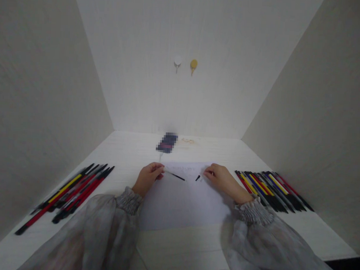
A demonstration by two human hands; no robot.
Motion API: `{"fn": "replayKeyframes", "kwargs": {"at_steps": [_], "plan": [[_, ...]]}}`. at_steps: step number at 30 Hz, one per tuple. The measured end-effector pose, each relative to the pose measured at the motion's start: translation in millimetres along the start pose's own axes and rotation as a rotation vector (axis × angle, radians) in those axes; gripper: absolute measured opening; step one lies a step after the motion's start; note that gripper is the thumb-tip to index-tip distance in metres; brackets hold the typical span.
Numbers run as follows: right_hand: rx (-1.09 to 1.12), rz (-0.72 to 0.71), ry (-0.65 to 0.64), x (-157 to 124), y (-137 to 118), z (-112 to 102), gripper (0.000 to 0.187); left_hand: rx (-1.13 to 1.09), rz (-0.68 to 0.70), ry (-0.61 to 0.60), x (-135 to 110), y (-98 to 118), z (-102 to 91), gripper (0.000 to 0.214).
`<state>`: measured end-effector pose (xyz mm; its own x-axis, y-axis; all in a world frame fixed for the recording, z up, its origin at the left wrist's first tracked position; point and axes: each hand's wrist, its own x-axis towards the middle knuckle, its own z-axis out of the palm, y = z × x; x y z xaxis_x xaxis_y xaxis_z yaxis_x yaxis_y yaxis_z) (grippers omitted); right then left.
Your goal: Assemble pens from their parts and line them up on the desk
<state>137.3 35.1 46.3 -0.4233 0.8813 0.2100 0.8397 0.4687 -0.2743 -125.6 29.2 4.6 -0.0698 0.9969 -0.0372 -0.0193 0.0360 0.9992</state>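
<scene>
My left hand (pixel 150 176), at the paper's upper left edge, pinches one end of a thin pen refill (pixel 176 176). Its dark length points right and slightly down, over the white sheet of paper (pixel 185 207). Across from it, my right hand (pixel 218 175) has thumb and fingertips pressed together above the sheet's upper right part. A small black piece (pixel 197 178) shows just left of those fingertips; what exactly they grip is too small to make out. A gap separates the refill's dark end from the black piece. Faint marks run along the paper's top.
Several black, red and yellow pens (pixel 73 190) lie slanted at the left. Another row of pens (pixel 264 188) lies at the right. A blurred-out dark item (pixel 167 142) is by the back wall, below a white hook (pixel 177 61) and a yellow hook (pixel 194 64). Side walls enclose the table.
</scene>
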Motion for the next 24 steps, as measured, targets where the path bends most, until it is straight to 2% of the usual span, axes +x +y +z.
{"fn": "replayKeyframes", "kwargs": {"at_steps": [7, 17, 21, 24], "plan": [[-0.007, 0.021, -0.043, -4, -2, 9, 0.02, 0.005, 0.001, 0.0, -1, 3, 0.7, 0.026], [-0.053, 0.062, -0.09, -2, 14, 4, 0.018, 0.011, 0.018, -0.001, -2, 2, 0.2, 0.027], [-0.05, 0.067, -0.019, 1, 8, 3, 0.021, 0.002, 0.005, 0.006, -2, 4, 1.4, 0.026], [-0.021, 0.003, 0.04, 2, 0, 8, 0.024, 0.003, 0.004, 0.003, -2, 4, 1.6, 0.025]]}}
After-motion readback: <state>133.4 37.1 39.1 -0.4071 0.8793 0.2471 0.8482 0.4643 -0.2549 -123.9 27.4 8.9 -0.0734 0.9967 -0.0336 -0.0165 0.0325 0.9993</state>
